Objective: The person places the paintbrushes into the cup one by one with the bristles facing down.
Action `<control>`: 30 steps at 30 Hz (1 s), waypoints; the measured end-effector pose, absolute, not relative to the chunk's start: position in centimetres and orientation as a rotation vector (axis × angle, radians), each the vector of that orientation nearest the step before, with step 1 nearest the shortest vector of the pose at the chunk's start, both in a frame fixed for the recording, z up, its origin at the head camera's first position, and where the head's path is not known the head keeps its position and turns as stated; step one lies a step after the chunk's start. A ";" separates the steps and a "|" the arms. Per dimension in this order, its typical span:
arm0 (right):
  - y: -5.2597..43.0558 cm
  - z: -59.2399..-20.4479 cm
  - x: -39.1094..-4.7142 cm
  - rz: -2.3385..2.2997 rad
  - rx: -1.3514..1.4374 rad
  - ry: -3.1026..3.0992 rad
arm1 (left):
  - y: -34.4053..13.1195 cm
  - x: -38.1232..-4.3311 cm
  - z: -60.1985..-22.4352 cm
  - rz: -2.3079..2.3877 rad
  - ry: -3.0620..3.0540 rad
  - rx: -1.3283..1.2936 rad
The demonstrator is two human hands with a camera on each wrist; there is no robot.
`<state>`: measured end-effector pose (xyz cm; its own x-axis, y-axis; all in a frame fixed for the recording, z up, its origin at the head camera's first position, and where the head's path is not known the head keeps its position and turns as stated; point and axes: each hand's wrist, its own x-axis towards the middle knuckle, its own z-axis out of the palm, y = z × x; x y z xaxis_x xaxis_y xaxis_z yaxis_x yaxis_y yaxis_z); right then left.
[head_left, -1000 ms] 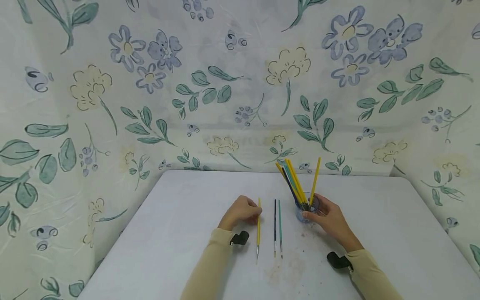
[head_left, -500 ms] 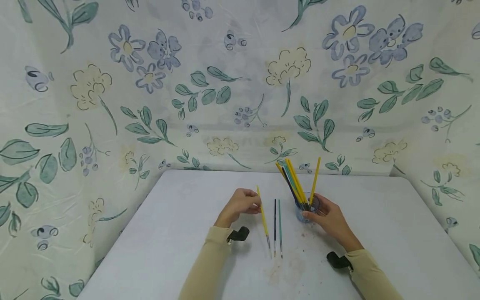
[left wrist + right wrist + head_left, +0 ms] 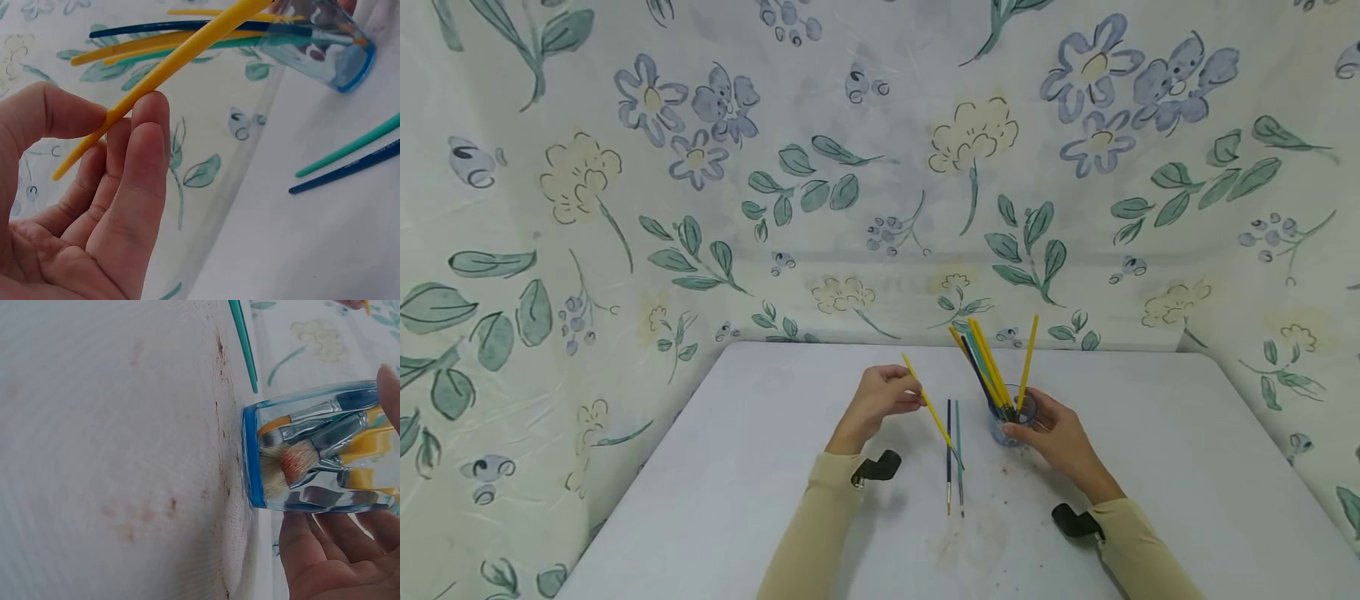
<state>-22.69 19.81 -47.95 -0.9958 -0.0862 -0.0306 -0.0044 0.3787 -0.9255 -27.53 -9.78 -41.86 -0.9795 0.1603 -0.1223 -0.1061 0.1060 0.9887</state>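
Observation:
Between thumb and fingertips, my left hand (image 3: 878,404) pinches a yellow paintbrush (image 3: 181,55) near the tip of its handle. The brush slants down to the right in the head view, its bristle end overlapping a teal paintbrush (image 3: 958,427). That one lies on the table beside a dark blue paintbrush (image 3: 949,487). My right hand (image 3: 1063,440) grips a clear, blue-based glass (image 3: 252,459) around its side. Several yellow, blue and teal brushes (image 3: 988,362) stand in it, bristles down and handles fanned out above the rim.
The white table (image 3: 722,508) has reddish-brown smudges (image 3: 977,533) in front of the glass. Behind it hangs a flower-printed cloth (image 3: 865,275), which also covers the sides. Black wrist cameras (image 3: 880,465) sit on both wrists.
My left hand has lifted the yellow paintbrush from the table and moved slightly away from me, swinging the bristle end to the right. My right hand and the glass have stayed put.

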 end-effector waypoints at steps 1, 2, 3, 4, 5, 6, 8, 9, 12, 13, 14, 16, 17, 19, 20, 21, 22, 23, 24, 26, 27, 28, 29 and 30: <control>19.8 -48.0 -22.7 -1.710 -0.083 2.546 | -9.8 -27.5 -41.8 1.993 2.172 0.054; 19.8 -48.0 -22.7 -1.713 -0.081 2.545 | -9.7 -27.5 -41.7 2.009 2.166 0.054; 19.7 -48.0 -22.7 -1.712 -0.080 2.547 | -9.7 -27.5 -41.6 2.020 2.166 0.055; 19.7 -48.0 -22.7 -1.713 -0.079 2.548 | -9.7 -27.4 -41.5 2.033 2.164 0.053; 19.7 -48.0 -22.7 -1.714 -0.078 2.549 | -9.6 -27.4 -41.5 2.044 2.163 0.053; 19.7 -48.1 -22.7 -1.716 -0.077 2.550 | -9.6 -27.4 -41.4 2.053 2.164 0.055; 19.6 -48.1 -22.6 -1.722 -0.077 2.552 | -9.5 -27.4 -41.2 2.063 2.172 0.065; 19.6 -48.1 -22.6 -1.722 -0.077 2.554 | -9.5 -27.3 -41.1 2.068 2.175 0.067; 19.5 -48.1 -22.6 -1.723 -0.071 2.553 | -9.4 -27.3 -40.9 2.087 2.176 0.084; 19.5 -48.1 -22.6 -1.724 -0.068 2.550 | -9.3 -27.3 -40.8 2.097 2.173 0.090; 19.5 -48.1 -22.6 -1.724 -0.066 2.547 | -9.3 -27.2 -40.8 2.109 2.169 0.100; 19.4 -48.1 -22.5 -1.723 -0.063 2.546 | -9.1 -27.2 -40.7 2.135 2.163 0.123; 19.4 -48.1 -22.5 -1.726 -0.064 2.544 | -9.0 -27.1 -40.6 2.148 2.157 0.139; 19.4 -48.0 -22.4 -1.726 -0.068 2.546 | -8.8 -27.1 -40.4 2.181 2.143 0.168; 19.4 -48.0 -22.4 -1.727 -0.069 2.547 | -8.8 -27.1 -40.3 2.197 2.135 0.182; 19.4 -48.0 -22.4 -1.726 -0.072 2.549 | -8.7 -27.1 -40.2 2.211 2.129 0.193; 19.4 -48.0 -22.3 -1.726 -0.073 2.551 | -8.6 -27.1 -40.1 2.226 2.119 0.203; 19.4 -48.0 -22.3 -1.727 -0.074 2.549 | -8.5 -27.2 -40.0 2.236 2.115 0.212; 19.4 -48.1 -22.3 -1.726 -0.073 2.550 | -8.4 -27.2 -39.9 2.245 2.115 0.218; 19.4 -48.1 -22.3 -1.724 -0.070 2.550 | -8.2 -27.3 -39.7 2.258 2.116 0.231; 19.4 -48.1 -22.3 -1.722 -0.068 2.551 | -8.1 -27.3 -39.6 2.261 2.122 0.235; 19.3 -48.1 -22.2 -1.721 -0.066 2.551 | -8.0 -27.3 -39.5 2.265 2.129 0.237; 19.3 -48.2 -22.2 -1.719 -0.065 2.550 | -7.9 -27.3 -39.5 2.267 2.138 0.242; 19.3 -48.2 -22.2 -1.718 -0.064 2.550 | -7.7 -27.3 -39.4 2.269 2.144 0.247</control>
